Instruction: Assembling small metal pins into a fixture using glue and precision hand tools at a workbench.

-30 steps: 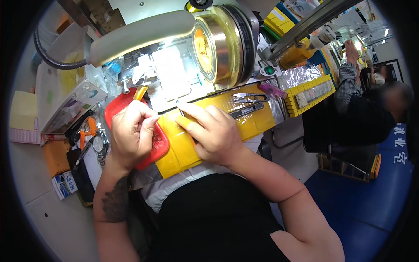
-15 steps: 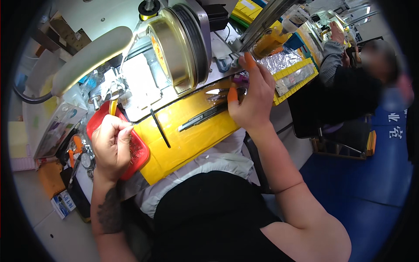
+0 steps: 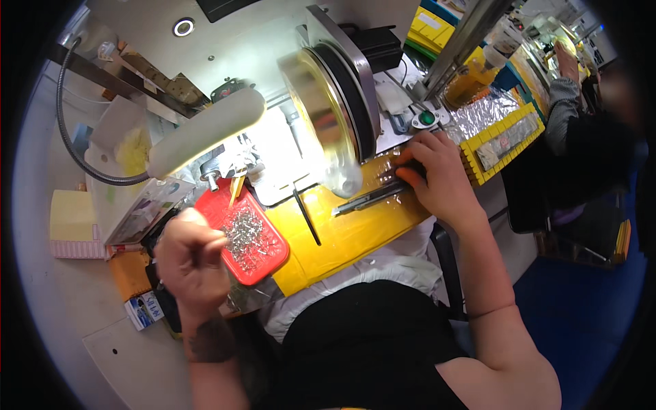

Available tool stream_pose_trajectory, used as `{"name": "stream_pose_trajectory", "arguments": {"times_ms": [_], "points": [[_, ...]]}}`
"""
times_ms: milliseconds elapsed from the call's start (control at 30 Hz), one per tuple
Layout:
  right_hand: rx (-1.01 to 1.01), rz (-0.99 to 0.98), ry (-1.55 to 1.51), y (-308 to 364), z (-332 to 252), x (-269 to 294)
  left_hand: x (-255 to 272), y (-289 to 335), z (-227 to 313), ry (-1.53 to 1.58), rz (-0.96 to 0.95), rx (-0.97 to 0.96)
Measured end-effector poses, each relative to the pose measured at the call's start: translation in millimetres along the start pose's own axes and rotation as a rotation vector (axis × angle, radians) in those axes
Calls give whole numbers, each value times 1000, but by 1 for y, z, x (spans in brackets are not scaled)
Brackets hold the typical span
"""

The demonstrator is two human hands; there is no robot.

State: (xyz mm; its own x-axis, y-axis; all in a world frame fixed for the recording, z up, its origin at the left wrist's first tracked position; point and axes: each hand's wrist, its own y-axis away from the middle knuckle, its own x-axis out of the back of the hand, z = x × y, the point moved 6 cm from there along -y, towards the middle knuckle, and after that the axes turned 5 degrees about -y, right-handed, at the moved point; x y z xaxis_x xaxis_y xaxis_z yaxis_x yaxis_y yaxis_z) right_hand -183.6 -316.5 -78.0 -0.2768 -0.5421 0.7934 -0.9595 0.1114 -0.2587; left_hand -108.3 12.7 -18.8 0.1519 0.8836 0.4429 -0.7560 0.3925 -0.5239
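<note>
My left hand (image 3: 195, 256) is blurred and closed, thumb against curled fingers, by the left edge of a red tray (image 3: 277, 263). Whatever it may hold cannot be made out. Many small shiny metal pieces (image 3: 246, 236) lie in the tray, and a yellow pointed tool (image 3: 237, 188) shows at its far end. Over the yellow mat (image 3: 311, 263) my right hand (image 3: 441, 178) is curled, with orange covers on fingertips. Its fingers bend down beside a grey-and-black slim tool (image 3: 369, 198); what they pinch is hidden. A thin black stick (image 3: 307, 217) lies further left on the mat.
A large brass-coloured wheel with a black rim (image 3: 318, 102) stands beyond the mat, beside a glowing white lamp (image 3: 208, 130) on a bendy neck. At the right are a yellow ridged tray (image 3: 509, 143) and a metal post (image 3: 468, 51). Another person's sleeve (image 3: 564, 109) shows far right.
My view has shifted, so the bench sits further right. My left hand has moved off the tray toward its left side, uncovering the metal pieces. My right hand has lowered and its fingers have curled in.
</note>
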Motion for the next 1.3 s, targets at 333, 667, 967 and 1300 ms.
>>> {"name": "stream_pose_trajectory", "arguments": {"times_ms": [333, 667, 967, 1300], "points": [[6, 482, -699, 26, 38, -17, 40, -26, -68, -140, 181, 172], [-42, 482, -777, 29, 43, -14, 3, -20, -84, 154, -68, 264], [-23, 350, -556, 25, 21, -10, 4, -17, -80, 21, -108, 267], [3, 344, -469, 25, 22, -6, 21, -26, -68, -113, -118, 95]]}}
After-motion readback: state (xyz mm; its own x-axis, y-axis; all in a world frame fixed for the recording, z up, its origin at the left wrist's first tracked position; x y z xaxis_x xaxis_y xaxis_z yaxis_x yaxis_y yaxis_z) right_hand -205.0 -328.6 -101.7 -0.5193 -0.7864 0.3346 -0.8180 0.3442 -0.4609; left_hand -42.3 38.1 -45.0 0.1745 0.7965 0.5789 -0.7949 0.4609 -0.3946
